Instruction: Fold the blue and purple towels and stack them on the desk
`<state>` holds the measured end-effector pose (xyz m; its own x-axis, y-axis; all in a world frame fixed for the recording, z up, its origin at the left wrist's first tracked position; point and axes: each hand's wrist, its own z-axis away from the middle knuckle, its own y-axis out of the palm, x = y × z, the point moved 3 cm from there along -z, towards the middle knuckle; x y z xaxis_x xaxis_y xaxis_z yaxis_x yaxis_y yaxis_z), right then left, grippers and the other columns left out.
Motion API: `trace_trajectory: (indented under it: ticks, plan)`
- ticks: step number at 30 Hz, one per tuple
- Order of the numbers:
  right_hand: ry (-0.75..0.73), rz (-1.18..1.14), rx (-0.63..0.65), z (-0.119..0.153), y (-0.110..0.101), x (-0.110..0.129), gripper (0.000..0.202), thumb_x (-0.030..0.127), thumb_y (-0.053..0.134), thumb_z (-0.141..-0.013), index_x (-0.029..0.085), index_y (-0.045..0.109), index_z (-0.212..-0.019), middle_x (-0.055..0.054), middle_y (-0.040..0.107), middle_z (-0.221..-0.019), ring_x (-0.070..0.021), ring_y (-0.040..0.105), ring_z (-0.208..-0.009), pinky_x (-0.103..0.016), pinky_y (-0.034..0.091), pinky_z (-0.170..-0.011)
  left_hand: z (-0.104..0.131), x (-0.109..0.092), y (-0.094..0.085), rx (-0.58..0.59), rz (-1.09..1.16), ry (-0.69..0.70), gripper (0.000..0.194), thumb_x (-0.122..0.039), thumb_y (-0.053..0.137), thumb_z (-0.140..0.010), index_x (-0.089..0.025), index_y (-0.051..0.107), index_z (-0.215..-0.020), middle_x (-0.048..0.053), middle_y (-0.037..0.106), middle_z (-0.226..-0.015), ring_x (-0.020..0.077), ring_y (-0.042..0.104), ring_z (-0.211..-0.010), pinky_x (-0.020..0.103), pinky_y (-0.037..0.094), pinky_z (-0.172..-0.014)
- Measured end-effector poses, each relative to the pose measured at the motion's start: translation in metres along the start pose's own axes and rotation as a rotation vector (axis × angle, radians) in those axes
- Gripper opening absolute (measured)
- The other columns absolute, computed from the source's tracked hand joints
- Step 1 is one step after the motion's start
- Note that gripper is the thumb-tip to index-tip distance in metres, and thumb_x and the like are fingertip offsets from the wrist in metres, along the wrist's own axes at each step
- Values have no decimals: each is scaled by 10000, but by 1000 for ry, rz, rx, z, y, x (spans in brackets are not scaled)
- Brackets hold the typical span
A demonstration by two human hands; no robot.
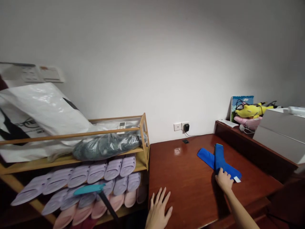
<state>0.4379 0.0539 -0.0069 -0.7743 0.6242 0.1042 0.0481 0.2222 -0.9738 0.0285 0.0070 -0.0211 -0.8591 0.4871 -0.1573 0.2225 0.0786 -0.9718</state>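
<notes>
My right hand [224, 180] lies over the near part of a blue folded cloth [218, 156] on the brown wooden table. Its fingers are curled onto the fabric. The cloth has a white tag at its right end, and one strip of it crosses over another strip that points to the back left. My left hand [158, 210] rests near the table's left edge, fingers spread and palm down, with nothing in it.
Left of the table [181, 178] stands a wooden rack [143, 136] with several slippers [113, 170] and plastic-wrapped goods. A teal-headed tool [89, 189] is in front of it. A black plug [186, 127] sits in the wall socket. On the right ledge are a yellow plush toy [249, 111] and white boxes [281, 130].
</notes>
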Motion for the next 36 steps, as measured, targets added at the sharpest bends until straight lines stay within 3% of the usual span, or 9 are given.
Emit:
trace_trajectory:
  ticks: [5,9,12,16,20,23,27,32,36]
  plan:
    - [-28,-61,-61,-23,-47,3,330,223,421,-808,113,546,-1093,-187,622,-967,-324,555,-949,-438,372,-746,2,0,1,-7,-5,-3,536,-434,357,-908,-372,198,-1416,-28,223,-1507,259,205,-1379,547,219,-1100]
    - [-261,-96,-161,5,-74,31,437,201,358,-845,139,446,-1268,-169,579,-1134,-316,444,-1131,-480,268,-923,1,-1,2,12,-1,-17,534,-463,344,-907,-356,217,-1414,-20,212,-1508,256,175,-1386,550,188,-1109]
    - [-459,-126,-154,57,-67,56,466,170,426,-805,203,469,-1268,-112,577,-1189,-274,370,-1228,-436,197,-1010,1,-1,2,3,24,-7,530,-477,335,-910,-343,235,-1412,-7,224,-1506,254,171,-1386,552,179,-1111]
    - [-522,-188,-76,104,-43,71,377,181,528,-709,226,608,-1075,-75,659,-966,-263,523,-1024,-382,324,-903,1,-2,-1,3,64,8,525,-492,327,-912,-329,265,-1407,9,240,-1503,257,178,-1383,565,182,-1105]
    - [-381,-303,-69,86,-45,71,354,233,436,-779,213,581,-1101,-64,652,-944,-227,572,-892,-325,397,-764,2,-4,-4,10,68,0,526,-495,326,-911,-318,281,-1404,10,244,-1503,251,169,-1386,564,165,-1109]
    - [-302,-387,-128,57,-67,73,453,240,290,-850,137,469,-1253,-136,597,-1095,-242,546,-981,-363,398,-831,2,-3,-4,12,61,-3,523,-491,328,-911,-319,284,-1403,8,246,-1502,248,181,-1384,559,173,-1108]
    - [-486,-467,-150,69,-95,89,490,223,304,-848,179,412,-1324,-128,484,-1289,-244,435,-1167,-392,329,-962,2,-2,-2,-20,47,16,518,-489,353,-904,-334,296,-1395,5,284,-1491,251,216,-1376,548,201,-1102]
    - [-813,-472,30,155,-71,118,477,282,570,-725,346,547,-1197,-10,600,-1159,-209,525,-1069,-360,371,-950,5,-7,-14,-151,80,-3,580,-367,330,-926,-267,99,-1449,27,235,-1513,197,213,-1378,438,261,-1102]
    - [-714,-430,86,149,-41,119,416,390,457,-841,286,512,-1240,-34,634,-1102,-185,568,-1005,-338,431,-871,11,-19,-32,-166,71,131,647,-301,404,-894,-325,68,-1447,-1,115,-1540,217,166,-1391,409,268,-1099]
